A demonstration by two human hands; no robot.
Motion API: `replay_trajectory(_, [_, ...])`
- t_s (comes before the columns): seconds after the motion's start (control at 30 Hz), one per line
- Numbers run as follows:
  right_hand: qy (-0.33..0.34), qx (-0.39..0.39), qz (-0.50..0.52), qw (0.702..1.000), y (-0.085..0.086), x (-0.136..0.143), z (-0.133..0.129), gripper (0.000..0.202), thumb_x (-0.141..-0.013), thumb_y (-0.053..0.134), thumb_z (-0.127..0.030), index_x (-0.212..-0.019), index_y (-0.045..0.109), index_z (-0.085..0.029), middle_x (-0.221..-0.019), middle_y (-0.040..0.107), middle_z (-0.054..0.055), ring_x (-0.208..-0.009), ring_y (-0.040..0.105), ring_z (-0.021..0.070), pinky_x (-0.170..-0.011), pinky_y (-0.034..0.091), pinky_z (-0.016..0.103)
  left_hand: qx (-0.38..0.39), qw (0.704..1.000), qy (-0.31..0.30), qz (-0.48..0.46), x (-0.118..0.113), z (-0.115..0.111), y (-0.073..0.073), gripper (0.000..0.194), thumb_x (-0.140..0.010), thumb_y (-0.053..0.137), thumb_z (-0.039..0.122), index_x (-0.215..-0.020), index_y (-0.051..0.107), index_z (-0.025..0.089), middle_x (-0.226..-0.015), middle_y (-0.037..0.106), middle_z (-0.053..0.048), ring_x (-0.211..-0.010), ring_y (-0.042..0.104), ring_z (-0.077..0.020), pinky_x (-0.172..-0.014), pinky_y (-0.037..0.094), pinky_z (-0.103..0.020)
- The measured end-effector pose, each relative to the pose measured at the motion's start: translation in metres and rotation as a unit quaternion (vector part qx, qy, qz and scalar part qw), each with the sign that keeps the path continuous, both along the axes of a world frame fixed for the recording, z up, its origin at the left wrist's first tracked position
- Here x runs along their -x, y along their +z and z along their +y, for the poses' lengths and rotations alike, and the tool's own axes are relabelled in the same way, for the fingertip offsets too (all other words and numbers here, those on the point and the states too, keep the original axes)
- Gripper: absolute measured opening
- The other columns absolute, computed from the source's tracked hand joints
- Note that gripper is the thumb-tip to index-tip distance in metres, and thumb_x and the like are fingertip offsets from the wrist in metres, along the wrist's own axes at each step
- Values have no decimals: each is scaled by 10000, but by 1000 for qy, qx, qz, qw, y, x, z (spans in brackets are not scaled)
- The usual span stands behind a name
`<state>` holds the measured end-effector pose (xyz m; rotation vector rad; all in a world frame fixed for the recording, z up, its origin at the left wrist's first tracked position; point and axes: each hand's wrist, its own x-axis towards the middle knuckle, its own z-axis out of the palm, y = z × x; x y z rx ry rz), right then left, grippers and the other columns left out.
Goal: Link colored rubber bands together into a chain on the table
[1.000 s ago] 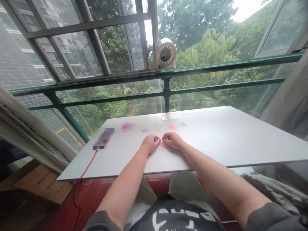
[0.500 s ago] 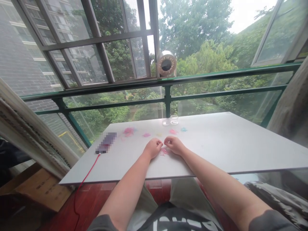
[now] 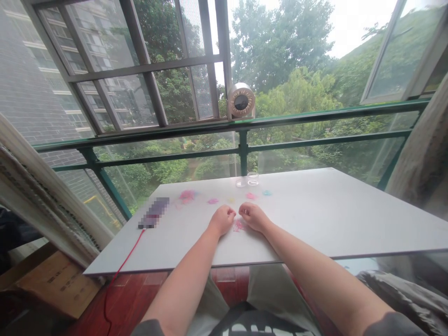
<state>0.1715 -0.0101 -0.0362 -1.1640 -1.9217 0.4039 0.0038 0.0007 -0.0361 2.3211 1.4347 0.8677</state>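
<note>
My left hand (image 3: 223,220) and my right hand (image 3: 255,217) face each other above the white table (image 3: 308,214), a small gap between them. Fingers and thumb are pinched together on both; whatever they hold is too small to make out. Just below, between the hands, lies a loose pile of thin pink-red strands (image 3: 238,226). Beyond the fingers sit little heaps: a red-pink one (image 3: 251,196), a pale yellow one (image 3: 231,199), a blue one (image 3: 267,192) and a purple-pink one (image 3: 213,201).
A larger pink heap (image 3: 186,195) lies farther left. Near the back edge stand a clear round container (image 3: 253,179) and a clear lid-like disc (image 3: 240,184). A pixelated phone-like object (image 3: 154,213) with a red cable (image 3: 131,252) is at the left. A green railing (image 3: 168,135) runs behind.
The view has tilted up slightly, so everything sits a little lower. Both hands stay pinched in nearly the same place, with only slight finger movement.
</note>
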Motion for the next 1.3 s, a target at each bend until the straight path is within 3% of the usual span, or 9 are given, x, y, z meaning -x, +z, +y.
replay_trajectory(0.2, [-138,1,91,986,-1,-7,6,121,-737,436,-219,-670,533,-188,-668,562,5,-613,486,133,-623,384,248,6,1000,-5,12,-1,0,1,150,-797,444,235,-794,579,170,-856,599,-51,-838,551,-159,-792,430,-288])
replay_trajectory(0.47, [36,-12,-41,998,-1,2,-4,120,-705,457,-112,-694,561,-173,-687,548,5,-623,463,113,-624,366,226,1,1000,-9,18,1,-4,1,163,-805,444,256,-785,577,164,-835,601,-53,-811,548,-157,-756,426,-280])
replay_trajectory(0.6, [6,-31,-25,999,-3,1,-2,139,-706,436,-88,-701,548,-170,-671,532,0,-613,449,111,-621,355,225,-15,1000,13,-3,1,0,-1,158,-823,423,243,-803,558,163,-833,598,-55,-791,547,-159,-755,425,-292])
replay_trajectory(0.77, [28,-46,-42,998,-5,1,0,148,-671,422,-58,-659,514,-175,-649,497,-8,-617,437,113,-618,346,222,-63,989,121,-55,3,5,-1,149,-841,394,220,-811,526,158,-832,586,-75,-823,540,-184,-755,419,-319])
replay_trajectory(0.83, [36,-46,-42,997,-5,2,-1,146,-676,420,-61,-661,510,-175,-655,497,-7,-621,439,113,-620,346,223,-61,992,100,-51,2,5,-1,137,-833,409,219,-800,528,160,-818,585,-70,-812,539,-179,-748,419,-312])
replay_trajectory(0.93, [30,-47,-35,998,-4,2,-2,134,-695,424,-78,-674,515,-174,-651,496,-6,-611,435,113,-614,343,226,-37,999,-1,-21,0,2,-3,131,-820,433,236,-778,537,169,-795,586,-49,-778,538,-160,-729,422,-287])
replay_trajectory(1.0, [31,-48,-34,998,-4,1,-2,129,-696,429,-82,-677,518,-173,-654,499,-5,-608,434,112,-611,342,227,-37,999,-28,-17,0,0,-3,136,-820,431,244,-771,534,171,-788,584,-42,-768,536,-154,-724,423,-282])
replay_trajectory(1.2, [39,-44,-27,998,-5,2,-2,147,-684,425,-66,-676,524,-173,-686,528,3,-636,457,115,-629,356,226,-105,986,102,-74,4,5,-2,140,-836,389,234,-793,504,166,-808,578,-70,-808,532,-191,-754,419,-329])
replay_trajectory(1.3, [36,-45,-18,998,-5,2,-1,142,-701,420,-78,-683,523,-175,-681,529,0,-635,457,114,-628,359,225,-108,987,86,-76,3,5,-2,136,-834,390,233,-796,501,165,-813,579,-74,-816,533,-192,-764,421,-332])
